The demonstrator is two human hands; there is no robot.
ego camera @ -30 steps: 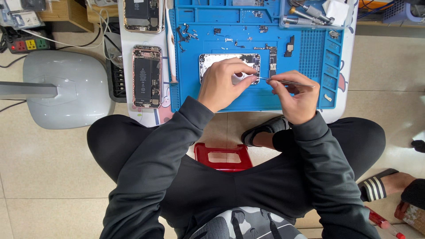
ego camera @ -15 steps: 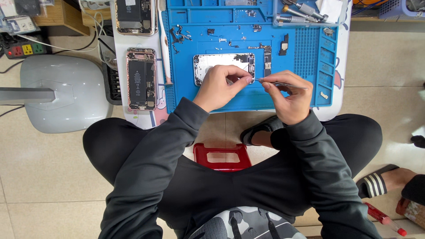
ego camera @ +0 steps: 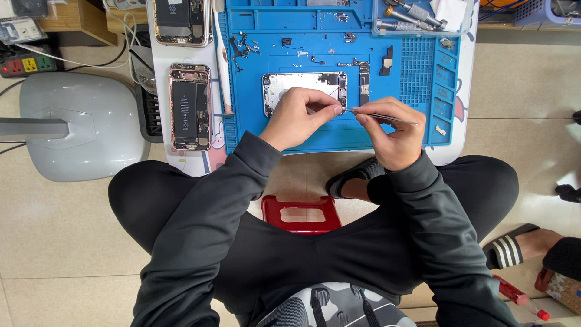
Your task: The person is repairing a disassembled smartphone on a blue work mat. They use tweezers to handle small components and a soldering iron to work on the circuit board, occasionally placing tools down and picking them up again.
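Note:
An opened silver phone housing (ego camera: 289, 85) lies on a blue repair mat (ego camera: 411, 72). My left hand (ego camera: 299, 118) rests over its near edge, thumb and forefinger pinched together at its right end; whether they hold a small part I cannot tell. My right hand (ego camera: 390, 130) grips metal tweezers (ego camera: 387, 116), their tip pointing left to meet my left fingertips just off the housing's lower right corner. Small screws and loose black parts (ego camera: 242, 45) lie scattered on the mat above the housing.
Two more opened phones (ego camera: 189, 106) lie on the white table left of the mat. A clear tray of tools (ego camera: 411, 18) sits at the mat's top right. A grey lamp base (ego camera: 82, 127) stands left, a power strip (ego camera: 24, 63) beyond. A red stool (ego camera: 299, 212) is below me.
The view has shifted slightly; my hands stay together at the housing's right end, the tweezers' tip still meeting my left fingertips.

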